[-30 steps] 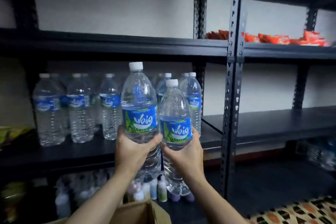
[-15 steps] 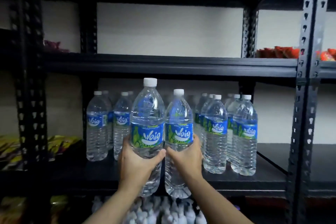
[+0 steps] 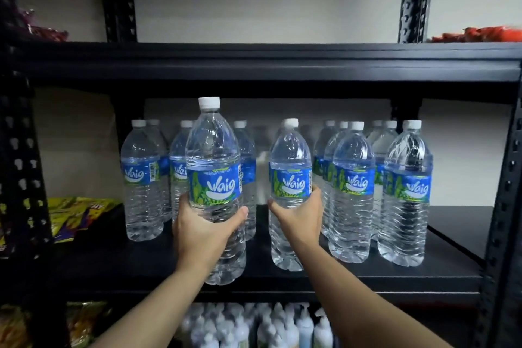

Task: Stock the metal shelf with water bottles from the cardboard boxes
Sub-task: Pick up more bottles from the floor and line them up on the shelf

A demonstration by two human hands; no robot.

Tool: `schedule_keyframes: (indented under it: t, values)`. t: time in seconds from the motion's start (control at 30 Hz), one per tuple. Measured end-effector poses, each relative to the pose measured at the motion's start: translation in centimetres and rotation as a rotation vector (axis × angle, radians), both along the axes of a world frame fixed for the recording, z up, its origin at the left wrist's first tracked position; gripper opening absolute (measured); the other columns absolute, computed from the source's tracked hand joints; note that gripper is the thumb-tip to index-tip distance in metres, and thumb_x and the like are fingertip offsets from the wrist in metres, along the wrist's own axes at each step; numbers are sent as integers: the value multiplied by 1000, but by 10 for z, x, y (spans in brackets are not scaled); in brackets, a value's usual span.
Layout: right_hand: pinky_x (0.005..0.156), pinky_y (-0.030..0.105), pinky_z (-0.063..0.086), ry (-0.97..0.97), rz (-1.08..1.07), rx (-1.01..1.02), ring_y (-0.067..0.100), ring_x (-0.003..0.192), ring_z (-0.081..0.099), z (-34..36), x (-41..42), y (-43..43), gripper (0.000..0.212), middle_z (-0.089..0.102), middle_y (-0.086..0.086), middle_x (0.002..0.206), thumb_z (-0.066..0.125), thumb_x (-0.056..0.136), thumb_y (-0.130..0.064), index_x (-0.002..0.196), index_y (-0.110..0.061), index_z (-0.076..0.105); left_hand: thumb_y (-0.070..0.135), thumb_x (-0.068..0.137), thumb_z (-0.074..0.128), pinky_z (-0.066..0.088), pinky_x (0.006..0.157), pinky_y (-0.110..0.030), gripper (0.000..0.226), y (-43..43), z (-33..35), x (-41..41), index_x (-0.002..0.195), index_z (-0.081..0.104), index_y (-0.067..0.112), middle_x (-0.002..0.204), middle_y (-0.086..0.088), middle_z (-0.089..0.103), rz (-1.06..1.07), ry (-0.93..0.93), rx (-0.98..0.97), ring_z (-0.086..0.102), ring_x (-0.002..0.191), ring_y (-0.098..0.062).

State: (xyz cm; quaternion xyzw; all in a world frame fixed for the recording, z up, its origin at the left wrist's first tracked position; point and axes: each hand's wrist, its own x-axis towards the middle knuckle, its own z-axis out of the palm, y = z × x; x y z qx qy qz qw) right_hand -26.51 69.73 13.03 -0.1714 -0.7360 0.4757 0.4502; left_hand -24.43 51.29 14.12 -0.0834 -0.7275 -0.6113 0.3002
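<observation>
My left hand [image 3: 203,230] grips a clear water bottle [image 3: 213,167] with a blue label and white cap, held upright over the front edge of the black metal shelf [image 3: 324,277]. My right hand [image 3: 300,216] grips a second bottle [image 3: 291,167] of the same kind, upright and further in, its base at or just above the shelf board. Several stocked bottles stand behind and beside them: a group at the left [image 3: 141,178] and a group at the right [image 3: 406,192]. A gap lies between the two groups. No cardboard box is in view.
Yellow snack packets [image 3: 76,212] lie on the same level to the left. Red packets [image 3: 480,34] sit on the upper shelf at right. Small spray bottles [image 3: 268,328] fill the level below. Black perforated uprights [image 3: 505,206] frame the bay.
Both hands have pushed the two bottles forward onto the shelf level and spread them apart. The view has moved closer and leftward along the shelf.
</observation>
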Motion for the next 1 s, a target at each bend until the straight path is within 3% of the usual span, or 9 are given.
schedule_keyframes:
  t: [0.2,0.43,0.63,0.9,1.0]
  values:
    - [90,42,51,-11,14,2,16,107,57,-5,-3,-3,98,56,-4,115,84,52,-59,130,-24,37,47,47,93,51,95,-40,79,-1,-3,-5,111,50,30,103,7,64,18,-12,-28,62,103,-22]
    - [96,45,49,-7,-25,-11,20,118,54,-9,-8,-7,101,55,-2,124,85,55,-53,138,-26,33,64,38,84,53,92,-44,89,1,-6,-11,113,51,31,105,9,67,21,-35,-13,63,104,-22]
    - [102,43,44,-23,-5,6,22,128,47,-9,-12,-5,107,49,1,136,88,60,-49,145,-23,28,51,43,92,53,92,-42,79,-1,-3,-11,106,48,34,98,15,63,18,-19,-25,63,103,-23]
    - [105,39,38,-7,98,31,18,135,39,-18,-12,2,114,42,0,143,89,61,-48,150,-23,21,66,35,82,55,88,-43,86,1,-5,-14,108,48,35,100,14,66,22,-36,-24,65,100,-19]
    - [111,39,34,-55,187,40,18,140,33,-32,-9,10,120,35,-1,150,88,59,-53,151,-24,16,59,39,88,54,89,-42,86,5,-8,-14,111,51,32,101,12,67,22,-48,-22,65,99,-19]
